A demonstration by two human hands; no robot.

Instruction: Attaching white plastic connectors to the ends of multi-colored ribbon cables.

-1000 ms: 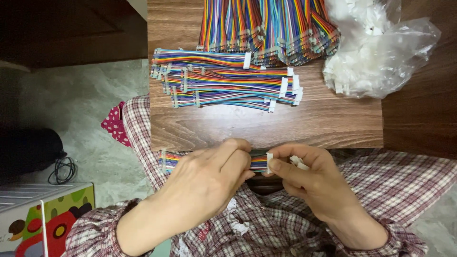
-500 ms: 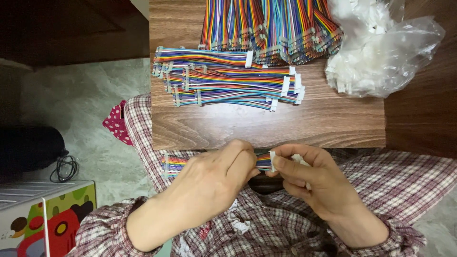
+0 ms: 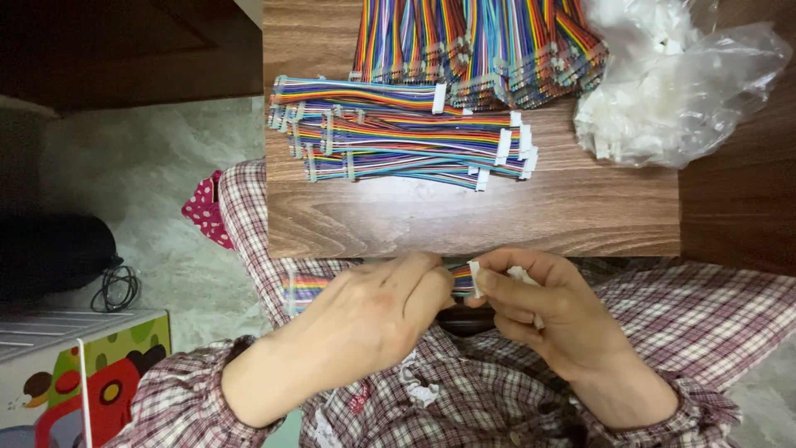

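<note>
1. Left hand (image 3: pixel 373 319) is pinched round a flat rainbow-coloured ribbon cable (image 3: pixel 308 286), down at 6 o'clock just below the brown wooden counter (image 3: pixel 473 216) edge.
2. Right hand (image 3: pixel 539 311) nips the small white plastic connector (image 3: pixel 475 278) at that cable's end, fingertips touching the left's.
3. At 12 o'clock, a stack of finished rainbow cables (image 3: pixel 398 133) lies on the counter.
4. At 2 o'clock, a clear plastic bag of white connectors (image 3: pixel 680 91).
</note>
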